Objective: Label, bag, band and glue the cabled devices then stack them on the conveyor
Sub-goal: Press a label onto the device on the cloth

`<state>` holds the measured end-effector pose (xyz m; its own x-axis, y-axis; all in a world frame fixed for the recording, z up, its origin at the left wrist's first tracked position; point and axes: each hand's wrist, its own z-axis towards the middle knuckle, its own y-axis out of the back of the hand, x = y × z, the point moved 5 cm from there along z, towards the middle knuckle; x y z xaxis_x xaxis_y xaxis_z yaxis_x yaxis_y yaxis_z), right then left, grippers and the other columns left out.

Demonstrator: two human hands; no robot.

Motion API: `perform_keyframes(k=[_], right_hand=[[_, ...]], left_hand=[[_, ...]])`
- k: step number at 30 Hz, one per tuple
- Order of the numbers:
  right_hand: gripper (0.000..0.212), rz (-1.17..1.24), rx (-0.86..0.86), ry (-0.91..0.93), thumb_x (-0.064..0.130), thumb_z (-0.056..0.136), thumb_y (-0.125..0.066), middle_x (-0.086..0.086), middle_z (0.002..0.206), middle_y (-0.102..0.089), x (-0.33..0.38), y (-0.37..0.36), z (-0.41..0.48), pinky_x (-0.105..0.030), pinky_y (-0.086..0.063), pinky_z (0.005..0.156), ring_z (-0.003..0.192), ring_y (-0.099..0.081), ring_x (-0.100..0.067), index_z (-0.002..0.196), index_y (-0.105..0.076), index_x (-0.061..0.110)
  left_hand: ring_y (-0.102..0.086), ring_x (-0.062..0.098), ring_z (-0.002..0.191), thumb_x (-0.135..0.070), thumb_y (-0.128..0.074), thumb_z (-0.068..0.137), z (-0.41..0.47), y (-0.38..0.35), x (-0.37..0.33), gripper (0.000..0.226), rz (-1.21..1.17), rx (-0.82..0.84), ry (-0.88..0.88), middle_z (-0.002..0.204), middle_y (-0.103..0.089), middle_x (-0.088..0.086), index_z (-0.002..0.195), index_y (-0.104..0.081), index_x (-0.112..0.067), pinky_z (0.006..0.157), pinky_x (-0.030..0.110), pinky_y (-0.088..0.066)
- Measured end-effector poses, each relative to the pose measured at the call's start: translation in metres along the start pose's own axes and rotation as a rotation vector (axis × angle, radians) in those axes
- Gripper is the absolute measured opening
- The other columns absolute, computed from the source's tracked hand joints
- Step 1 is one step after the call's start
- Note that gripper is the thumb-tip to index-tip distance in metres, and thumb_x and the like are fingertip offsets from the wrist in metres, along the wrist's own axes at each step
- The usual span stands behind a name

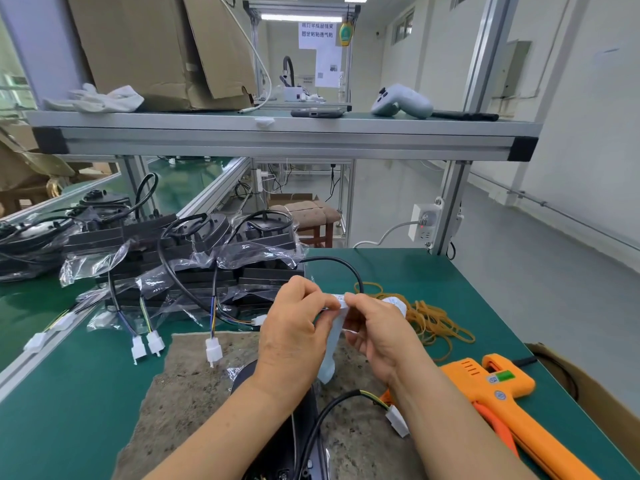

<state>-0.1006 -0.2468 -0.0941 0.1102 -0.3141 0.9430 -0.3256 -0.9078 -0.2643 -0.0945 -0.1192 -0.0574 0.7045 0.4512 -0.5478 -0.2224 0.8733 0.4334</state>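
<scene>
Step in hand, by our reading: labelling. The left hand (298, 327) and right hand (377, 330) meet at lower centre of the frame; fingers of both are curled, narrow, and pinch a white label strip (341, 301) between thumb and forefinger; its tail hangs down between the wrists. A black cable (346, 266) arcs down into the pinch from upper right of the hands; which unit it belongs to we cannot tell. One unbagged black device (277, 427) lies below the forearms on a brown mat (194, 393) on the green worktop (69, 427), its white connector (397, 422) just beside the right forearm. Next move, we judge: seat the label squarely round the cable and press it closed; bag, band and glue are not yet done for this unit. Counts: one orange glue gun (491, 386) at lower right; one loose heap of rubber bands (433, 320) right of the hands, too tangled to count; one stack of bagged devices (194, 258) at centre left, reaching onto the conveyor (20, 306), several units, exact number not readable; at least five more white connectors hang from that stack; two hands, one label strip.
</scene>
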Motion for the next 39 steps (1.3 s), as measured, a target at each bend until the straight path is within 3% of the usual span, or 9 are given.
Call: perform_keyframes(k=[3,8,13,17,22,26,28,32,39], right_hand=[[0.027,-0.118,-0.045,-0.017,0.018,0.094,-0.058,0.000,0.063,-0.064,0.000,0.006,0.014,-0.023,-0.044,0.053,0.056,-0.059,-0.010,0.069,-0.067,0.016],[0.044,-1.152,-0.200,0.274,0.046,0.097,-0.053,0.001,0.064,-0.056,0.014,0.028,0.019,-0.031,-0.038,0.057,0.060,-0.051,-0.018,0.065,-0.052,0.017],[0.007,-0.809,-0.021,0.527,0.030,0.090,-0.067,0.013,0.081,-0.065,0.029,-0.004,-0.009,-0.013,-0.047,0.063,0.074,-0.060,0.001,0.087,-0.064,0.036],[0.025,-0.660,0.241,0.367,0.015,0.085,-0.072,0.003,0.082,-0.072,0.027,-0.029,-0.018,-0.016,-0.051,0.064,0.066,-0.061,0.002,0.102,-0.063,0.030],[0.031,-0.769,0.246,0.391,0.007,0.080,-0.073,0.005,0.070,-0.070,0.022,-0.044,-0.021,-0.025,-0.053,0.068,0.062,-0.060,-0.004,0.097,-0.061,0.030],[0.023,-0.717,0.209,0.355,0.004,0.081,-0.070,0.011,0.062,-0.062,0.013,-0.050,-0.022,-0.015,-0.045,0.057,0.054,-0.053,0.001,0.090,-0.066,0.025],[0.020,-0.485,0.174,0.238,0.001,0.082,-0.072,0.011,0.063,-0.064,0.006,-0.048,-0.022,-0.013,-0.044,0.054,0.054,-0.055,0.001,0.089,-0.070,0.019],[0.015,0.150,0.158,-0.054,-0.003,0.088,-0.066,0.003,0.063,-0.065,-0.016,-0.050,-0.025,-0.013,-0.040,0.045,0.055,-0.057,-0.005,0.086,-0.067,0.011],[0.018,0.243,0.154,-0.087,-0.005,0.090,-0.061,0.003,0.060,-0.064,-0.031,-0.062,-0.034,-0.011,-0.037,0.042,0.052,-0.057,-0.002,0.082,-0.062,0.011]], left_hand=[[-0.058,0.017,0.085,0.001,-0.070,0.084,0.000,0.003,0.004,0.012,-0.117,0.025,0.088,0.086,-0.059,-0.003,0.082,-0.068,-0.011,0.073,0.033,-0.049],[-0.060,0.007,0.072,-0.009,-0.062,0.092,0.005,0.012,0.030,0.021,-0.249,0.173,0.434,0.077,-0.067,-0.006,0.080,-0.065,-0.025,0.068,0.019,-0.047],[-0.055,-0.005,0.072,-0.007,-0.059,0.093,0.008,0.024,0.037,0.026,-0.200,0.292,0.445,0.087,-0.066,-0.010,0.086,-0.069,-0.030,0.069,0.011,-0.041],[-0.056,0.002,0.072,-0.009,-0.064,0.091,0.009,0.032,0.032,0.034,-0.132,0.422,0.329,0.081,-0.064,-0.009,0.108,-0.063,-0.037,0.069,0.014,-0.043],[-0.058,0.003,0.072,-0.009,-0.067,0.088,0.008,0.043,0.032,0.041,-0.090,0.453,0.278,0.080,-0.066,-0.012,0.117,-0.060,-0.037,0.068,0.013,-0.043],[-0.065,0.008,0.079,-0.016,-0.071,0.086,0.001,0.052,0.045,0.025,-0.148,0.281,0.437,0.081,-0.072,-0.010,0.103,-0.065,-0.035,0.075,0.021,-0.049],[-0.064,0.011,0.070,-0.023,-0.070,0.088,-0.008,0.058,0.056,0.005,-0.270,0.143,0.622,0.077,-0.072,-0.007,0.090,-0.072,-0.028,0.069,0.022,-0.050],[-0.050,0.007,0.056,-0.036,-0.067,0.090,-0.036,0.045,0.063,0.025,-0.631,0.194,0.980,0.068,-0.066,-0.006,0.080,-0.077,-0.015,0.055,0.021,-0.046],[-0.040,0.005,0.046,-0.019,-0.076,0.081,-0.032,0.045,0.059,0.019,-0.652,0.119,0.891,0.058,-0.051,0.000,0.062,-0.073,-0.018,0.048,0.018,-0.035]])
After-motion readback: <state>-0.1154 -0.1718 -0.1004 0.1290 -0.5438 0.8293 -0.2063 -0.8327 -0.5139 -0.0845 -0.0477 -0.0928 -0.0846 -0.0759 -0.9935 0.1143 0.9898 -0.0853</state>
